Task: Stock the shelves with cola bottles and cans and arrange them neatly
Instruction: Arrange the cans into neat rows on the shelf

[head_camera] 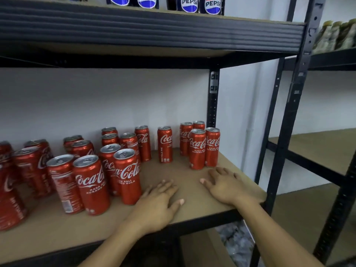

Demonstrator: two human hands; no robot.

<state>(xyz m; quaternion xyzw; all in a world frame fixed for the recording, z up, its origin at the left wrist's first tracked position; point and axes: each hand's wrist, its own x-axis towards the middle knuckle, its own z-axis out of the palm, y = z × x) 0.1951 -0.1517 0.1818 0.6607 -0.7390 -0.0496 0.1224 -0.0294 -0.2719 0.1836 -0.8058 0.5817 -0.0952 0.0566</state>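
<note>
Two bare forearms are stretched in from the lower edge. The left hand (159, 199) is laid palm-down on the matt brown fibreboard shelf board (185, 170), fingers straight and slightly spread, with nothing held. The right hand (227, 186) is laid flat in the same way near it, and nothing is gripped by it either. Just beside the left hand's fingers a slim red aluminium cola can (128, 176), with white script and a silver pull-tab lid, is stood upright; whether it is touched cannot be told. Further glossy cylindrical red cans (63, 180) are crowded loosely to the left. Beyond the right hand a tight square of four cans (200, 147) is set near the perforated black metal upright (212, 105). A single can (165, 144) is stood apart between the groups. Dark Pepsi-labelled bottles (189, 3) are lined up on the board above.
</note>
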